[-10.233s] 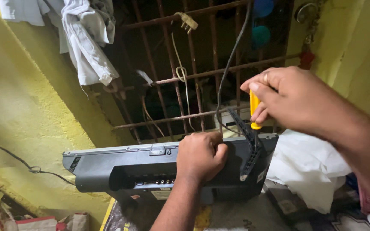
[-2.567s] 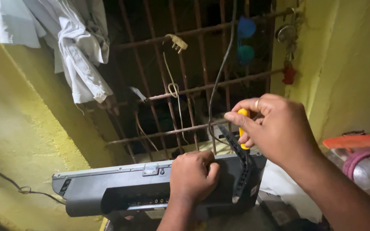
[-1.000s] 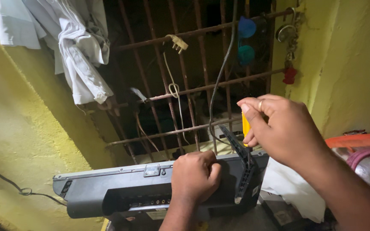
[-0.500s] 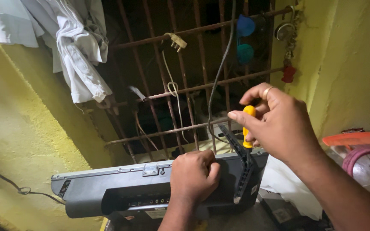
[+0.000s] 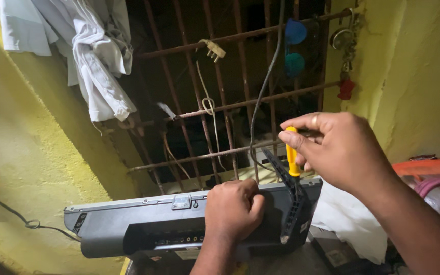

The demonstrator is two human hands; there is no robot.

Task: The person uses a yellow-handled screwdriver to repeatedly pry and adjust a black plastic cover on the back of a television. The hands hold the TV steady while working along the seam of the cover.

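Through the head camera you face a rough yellow wall (image 5: 36,168) and a window of rusty iron bars (image 5: 240,102), with darkness behind them. White clothes (image 5: 92,61) hang at the upper left of the bars, a pale plug (image 5: 213,49) dangles from a cord near their top, and a dark cable (image 5: 263,97) drops down in front of them. Two round blue things (image 5: 295,48) hang at the bars' upper right, beside a red trinket (image 5: 346,88).

Below the bars stands a grey flat device (image 5: 143,229), held on edge with its back panel and a row of sockets towards you. Your left hand (image 5: 232,211) is curled into a closed grip on the device's top edge, just under the bars' middle. Your right hand (image 5: 339,150) is to the right of the bars, fingers pinched tightly around a yellow-handled screwdriver (image 5: 292,155), which points down at the device's upper right corner, next to a black slotted strip (image 5: 291,203). White cloth (image 5: 347,224) lies to the right of the device, under your right forearm.
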